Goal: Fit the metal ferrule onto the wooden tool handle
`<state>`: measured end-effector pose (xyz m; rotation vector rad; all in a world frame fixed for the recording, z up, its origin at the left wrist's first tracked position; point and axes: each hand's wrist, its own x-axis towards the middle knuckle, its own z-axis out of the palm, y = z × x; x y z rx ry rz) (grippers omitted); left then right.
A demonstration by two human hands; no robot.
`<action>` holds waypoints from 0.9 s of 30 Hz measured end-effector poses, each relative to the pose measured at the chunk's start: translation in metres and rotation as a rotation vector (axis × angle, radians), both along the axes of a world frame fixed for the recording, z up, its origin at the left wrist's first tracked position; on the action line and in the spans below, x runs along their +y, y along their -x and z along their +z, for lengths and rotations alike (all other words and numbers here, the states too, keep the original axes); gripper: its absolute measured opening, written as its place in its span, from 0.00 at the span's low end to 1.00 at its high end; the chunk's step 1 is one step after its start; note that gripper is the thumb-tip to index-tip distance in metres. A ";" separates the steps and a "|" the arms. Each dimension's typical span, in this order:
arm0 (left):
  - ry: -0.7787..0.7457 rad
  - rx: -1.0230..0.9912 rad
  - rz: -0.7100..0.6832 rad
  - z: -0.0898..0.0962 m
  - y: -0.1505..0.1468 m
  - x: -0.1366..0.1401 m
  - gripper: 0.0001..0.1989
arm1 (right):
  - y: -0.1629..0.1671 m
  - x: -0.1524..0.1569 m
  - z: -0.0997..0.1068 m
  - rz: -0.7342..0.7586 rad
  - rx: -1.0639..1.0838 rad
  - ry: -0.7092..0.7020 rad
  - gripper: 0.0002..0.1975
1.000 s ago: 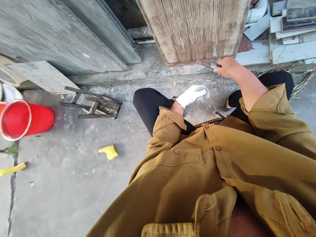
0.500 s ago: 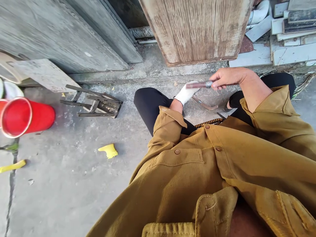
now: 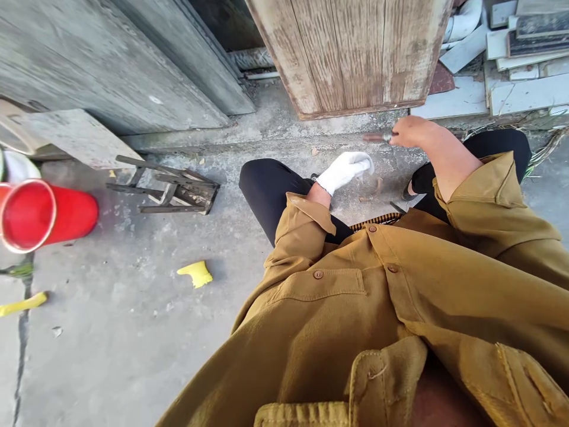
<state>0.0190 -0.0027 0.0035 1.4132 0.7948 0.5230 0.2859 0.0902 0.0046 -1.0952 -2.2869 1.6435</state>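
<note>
My left hand [image 3: 344, 172], in a white work glove, hangs in front of my left knee with its fingers curled over; what they may hold is hidden. Just below the glove, a thin brownish curved piece [image 3: 377, 187] is blurred, and I cannot tell whether the glove touches it. Farther right, my bare right hand [image 3: 411, 131] is closed round a tool with a brown handle [image 3: 376, 137]. Grey wire is wound round that tool close to my fingers. Its handle points left, and the rest is hidden by my hand.
A worn wooden panel [image 3: 351, 59] leans ahead by a low concrete step. Left are a small wooden stool [image 3: 178, 188] on its side, a red bucket [image 3: 73, 213] and yellow pieces [image 3: 196, 274] on the concrete. Tile offcuts [image 3: 511, 98] are piled at far right.
My right hand has moved right and slightly up with the brown-handled tool, away from the glove. My left hand now shows more fully, fingers curled. The curved piece has shifted and blurred.
</note>
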 end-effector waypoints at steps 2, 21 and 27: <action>-0.007 -0.018 0.089 0.004 0.003 0.003 0.14 | 0.004 -0.008 0.005 0.064 -0.324 0.018 0.29; 0.061 0.016 0.113 -0.018 -0.003 0.006 0.12 | 0.018 -0.037 0.077 -0.593 0.170 0.175 0.17; 0.097 -0.060 0.003 -0.002 -0.009 -0.003 0.13 | 0.007 -0.005 0.022 -0.405 -0.373 -0.179 0.27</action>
